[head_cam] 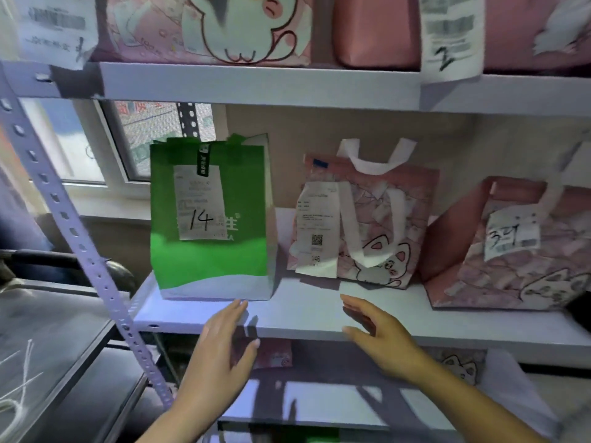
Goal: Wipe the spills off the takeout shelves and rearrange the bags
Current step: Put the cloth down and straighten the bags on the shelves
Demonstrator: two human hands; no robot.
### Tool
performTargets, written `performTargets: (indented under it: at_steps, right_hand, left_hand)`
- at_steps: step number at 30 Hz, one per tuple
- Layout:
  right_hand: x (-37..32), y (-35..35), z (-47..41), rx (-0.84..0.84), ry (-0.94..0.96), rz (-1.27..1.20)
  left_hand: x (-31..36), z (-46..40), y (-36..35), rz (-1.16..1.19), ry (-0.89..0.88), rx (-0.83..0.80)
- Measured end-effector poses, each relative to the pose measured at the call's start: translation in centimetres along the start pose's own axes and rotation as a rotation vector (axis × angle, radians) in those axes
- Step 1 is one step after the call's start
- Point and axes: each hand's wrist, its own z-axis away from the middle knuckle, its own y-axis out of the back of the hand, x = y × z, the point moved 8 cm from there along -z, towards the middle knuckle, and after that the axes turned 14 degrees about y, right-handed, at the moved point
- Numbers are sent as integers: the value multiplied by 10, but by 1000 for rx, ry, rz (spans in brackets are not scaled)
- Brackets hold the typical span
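Head view: green bag (211, 219) marked 14 stands upright on the middle shelf (303, 314). Right of it stand two pink cat bags (371, 225). Left hand (220, 343) and right hand (380, 334) hover just before it, each grip released, grasping nothing.

We see a dim room with a bluish, purple tint. Daylight comes in from the window (80, 148) on the left, and that spot looks washed out and very bright. The middle shelf (303, 318) catches some of this light along its front edge. The green bag (211, 219) glows brightly, while soft shadows sit beside and under the pink bags. Our hands throw dark shadows below the shelf. The whole picture is a bit fuzzy, and the paper labels are too smeared to read, apart from big numbers. Straight lines bend near the edges, and the corners look stretched and blurry.
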Motion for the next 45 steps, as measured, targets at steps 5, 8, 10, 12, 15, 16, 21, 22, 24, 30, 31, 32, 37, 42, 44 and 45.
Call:
performTargets:
  at_steps: [5, 8, 10, 12, 15, 16, 21, 22, 24, 30, 31, 32, 37, 42, 44, 45]
  right_hand:
    - [11, 57, 26, 73, 11, -4]
    - [10, 88, 39, 131, 9, 19]
    - [7, 106, 49, 162, 13, 44]
    - [7, 125, 60, 198, 4, 70]
    - [11, 147, 75, 266, -26, 51]
    - [12, 153, 78, 289, -35, 39]
    - [11, 158, 70, 356, -32, -23]
    - [12, 155, 65, 357, -28, -28]
    - [10, 144, 55, 334, -11, -30]
    - [-2, 120, 26, 338, 9, -25]
    - [-3, 120, 21, 367, 1, -12]
    - [-5, 121, 16, 392, 0, -4]
    - [-11, 123, -1, 459, -10, -31]
    - [-9, 118, -7, 437, -24, -110]
    - [-7, 116, -8, 430, -13, -126]
    - [-7, 116, -7, 425, -6, -128]
  left_hand:
    - [54, -2, -34, 40, -65, -48]
    - [84, -8, -48, 62, -91, -49]
    - [106, -13, -57, 75, -126, -48]
    - [128, -18, -67, 93, -157, -64]
    - [153, -25, -83, 93, -205, -98]
    - [157, -27, -88, 81, -202, -111]
    - [142, -50, -91, 54, -85, -86]
    - [137, -57, -88, 58, -39, -68]
    - [129, -74, -80, 72, 21, -41]
    - [124, -103, -50, 68, 83, 66]
    - [123, -107, -50, 83, 95, 41]
    - [119, -113, -52, 112, 123, 5]
    - [100, -127, -70, 248, 313, -176]
    - [104, -122, -65, 378, 282, -164]
    - [110, -115, -61, 411, 273, -159]
    - [110, -113, -60, 411, 274, -157]
